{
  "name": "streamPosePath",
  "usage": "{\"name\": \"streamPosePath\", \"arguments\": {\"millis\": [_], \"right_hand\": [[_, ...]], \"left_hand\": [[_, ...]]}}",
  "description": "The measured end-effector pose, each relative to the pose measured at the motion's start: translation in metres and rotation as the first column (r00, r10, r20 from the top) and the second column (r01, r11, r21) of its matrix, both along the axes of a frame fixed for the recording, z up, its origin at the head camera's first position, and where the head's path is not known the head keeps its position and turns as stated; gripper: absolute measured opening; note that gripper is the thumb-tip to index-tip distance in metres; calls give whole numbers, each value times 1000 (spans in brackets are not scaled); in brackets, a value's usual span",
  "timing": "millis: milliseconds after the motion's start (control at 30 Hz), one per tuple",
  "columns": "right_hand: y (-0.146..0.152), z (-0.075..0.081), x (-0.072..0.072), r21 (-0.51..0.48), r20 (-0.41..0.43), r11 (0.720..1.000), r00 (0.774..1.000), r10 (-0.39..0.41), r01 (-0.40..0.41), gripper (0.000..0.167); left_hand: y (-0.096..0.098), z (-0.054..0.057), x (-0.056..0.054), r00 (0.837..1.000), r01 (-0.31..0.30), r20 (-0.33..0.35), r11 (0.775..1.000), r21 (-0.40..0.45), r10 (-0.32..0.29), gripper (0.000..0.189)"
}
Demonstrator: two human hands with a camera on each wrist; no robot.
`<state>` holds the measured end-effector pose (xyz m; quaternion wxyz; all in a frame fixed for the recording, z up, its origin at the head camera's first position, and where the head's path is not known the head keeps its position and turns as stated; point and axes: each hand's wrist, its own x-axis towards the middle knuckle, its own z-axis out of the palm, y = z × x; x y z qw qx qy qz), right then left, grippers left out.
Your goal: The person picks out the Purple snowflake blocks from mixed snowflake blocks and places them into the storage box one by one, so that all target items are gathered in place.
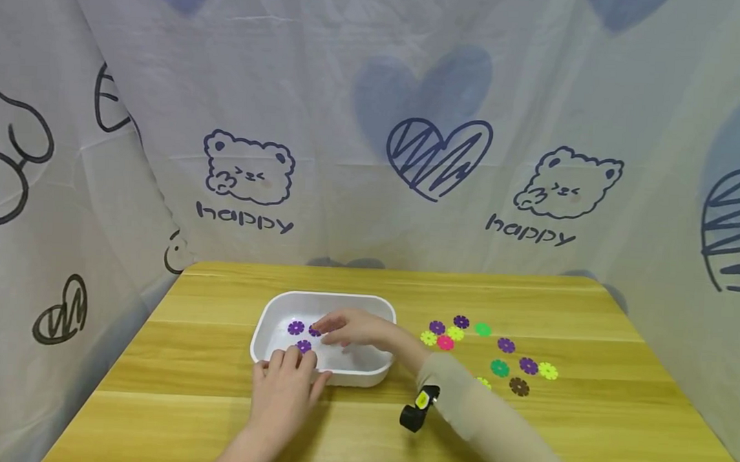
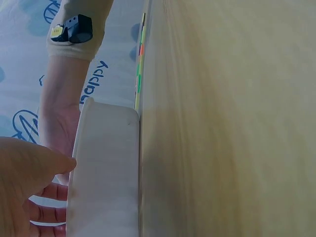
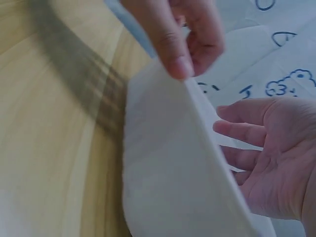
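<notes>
A white plastic tub (image 1: 354, 378) stands on the wooden table with several purple snowflake discs (image 1: 295, 328) on its floor. At its near wall, my left hand (image 1: 282, 386) grips the rim, with the thumb outside and the fingers over the inner side. The left wrist view shows that thumb (image 2: 61, 163) at the edge. My right hand (image 1: 356, 328) reaches in over the right wall, its fingers extended and spread close by the purple discs. In the right wrist view, this hand (image 3: 276, 148) shows behind the tub wall (image 3: 163, 158), partly hidden by it, with nothing seen in its fingers.
Right of the tub, loose snowflake discs lie scattered on the table (image 1: 170, 415): purple, yellow, a pink disc (image 1: 445, 342), green ones and a brown disc (image 1: 519, 386). The right forearm overlaps one yellow disc. A printed curtain (image 1: 345, 223) hangs behind the table.
</notes>
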<state>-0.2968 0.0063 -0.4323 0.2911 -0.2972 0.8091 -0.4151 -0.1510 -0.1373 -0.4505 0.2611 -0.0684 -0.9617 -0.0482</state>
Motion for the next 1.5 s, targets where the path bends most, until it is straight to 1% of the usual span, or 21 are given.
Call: {"name": "streamPosePath", "arguments": {"millis": [67,233,433,600,733,867,967,1033,1167,1200,1267,1433,1500], "right_hand": [[9,5,0,-26,9,1000,1000,-17,17,37],[35,17,2,-102,-3,994,999,-48,47,36],[70,28,4,-166,25,981,995,-92,95,41],[101,31,3,-219,5,962,986,-169,166,43],[123,29,3,-261,-1,934,968,-252,243,43],[143,21,-1,-252,-23,909,937,-348,332,42],[157,9,-6,-227,-55,894,911,-409,388,41],[164,0,-9,-221,-62,877,892,-448,426,39],[173,-18,-18,-219,-100,858,864,-494,465,35],[174,-23,-20,-216,-114,856,859,-500,470,34],[176,-31,-25,-196,-178,864,850,-496,463,33],[179,-47,-32,-118,-333,878,815,-475,463,29],[180,-51,-33,-86,-361,880,809,-464,466,28]], "left_hand": [[0,0,0,1000,0,6,1000,1,0,35],[0,0,-1,1000,-3,23,1000,9,3,34],[0,1,0,999,-6,41,1000,26,5,34],[0,3,1,1000,5,28,1000,27,-5,32],[-1,2,1,1000,10,22,1000,23,-10,33],[-1,3,1,1000,10,30,1000,25,-10,32],[-1,4,1,999,11,30,1000,24,-11,32],[-1,4,1,1000,11,25,1000,22,-12,32],[-1,4,2,1000,13,20,1000,20,-13,32],[-1,4,2,1000,11,20,1000,20,-12,32],[-1,4,2,1000,12,20,1000,20,-12,32],[-1,3,1,1000,17,7,1000,14,-17,33],[-1,2,1,1000,20,6,1000,12,-20,33]]}}
